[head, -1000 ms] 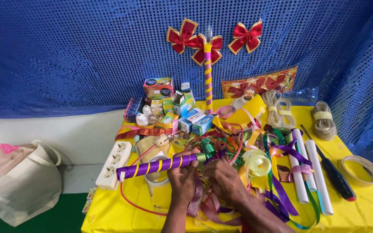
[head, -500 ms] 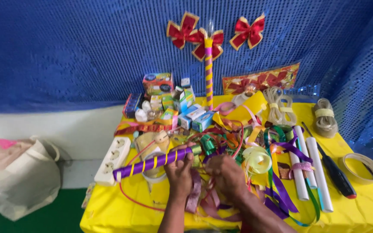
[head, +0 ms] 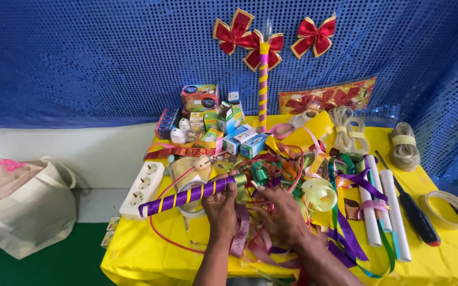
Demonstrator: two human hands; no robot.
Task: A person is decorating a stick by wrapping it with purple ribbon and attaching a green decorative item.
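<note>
left hand (head: 220, 207) clamped on purple-and-yellow wrapped tube (head: 186, 196); right hand (head: 281, 216) pinching loose ribbon (head: 263, 249), likely to snag in ribbon tangle (head: 282, 172) or slacken, spoiling wrap.

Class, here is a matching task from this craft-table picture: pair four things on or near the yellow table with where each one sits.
Things:
1. purple tube with yellow stripes
2. white power strip
3. roll of tape
4. cloth tote bag

Places:
A. at the table's far right edge, beside the black-handled screwdriver
B. on the floor, left of the table
C. held at one end by the left hand
D. at the table's left edge, beyond the tube

Pairs: 1-C, 2-D, 3-A, 4-B
</note>
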